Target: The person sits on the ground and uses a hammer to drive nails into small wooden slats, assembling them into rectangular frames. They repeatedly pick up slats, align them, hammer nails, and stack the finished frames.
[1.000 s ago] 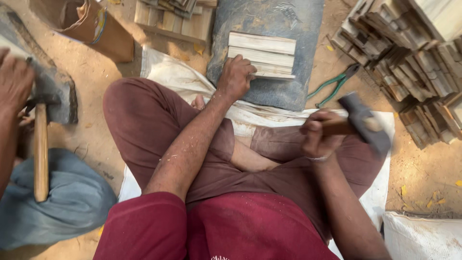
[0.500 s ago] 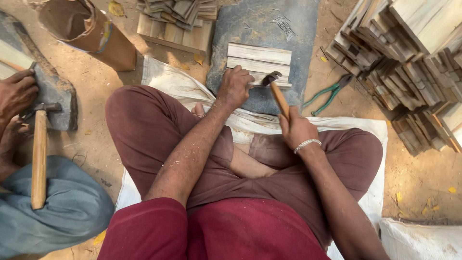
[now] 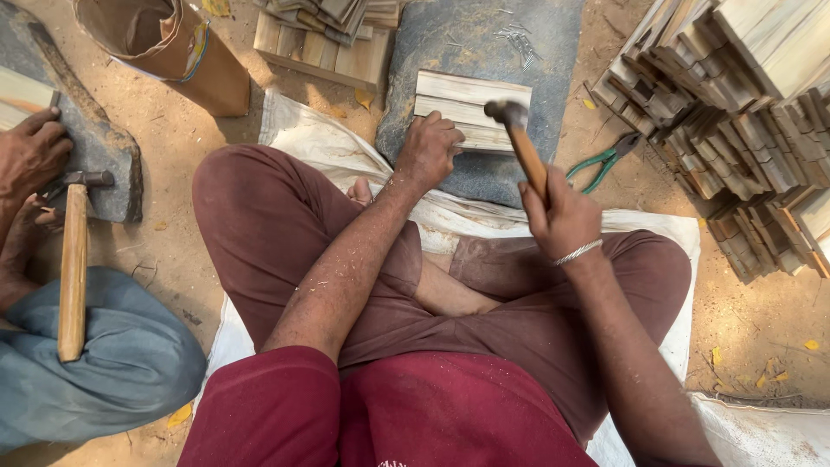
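Observation:
I sit cross-legged on a white cloth (image 3: 666, 233). My left hand (image 3: 430, 149) presses down on the near edge of a set of pale wooden slats (image 3: 471, 108) lying on a dark stone slab (image 3: 484, 43). My right hand (image 3: 562, 216) grips the wooden handle of a hammer (image 3: 519, 134), whose metal head hangs just above the slats' right part. A small pile of nails (image 3: 519, 39) lies on the slab beyond the slats.
Green-handled pliers (image 3: 605, 164) lie on the dirt to the right. Stacks of wooden strips (image 3: 743, 112) fill the right side, more slats (image 3: 328, 35) lie at the top. At left another person's hands (image 3: 30, 160) work with a hammer (image 3: 73, 259) on a stone (image 3: 104, 147). A brown bag (image 3: 164, 43) stands behind.
My right hand swung the hammer from out at the right side in to the slats, and now its head is over them. The other person's hammer has come down beside their stone.

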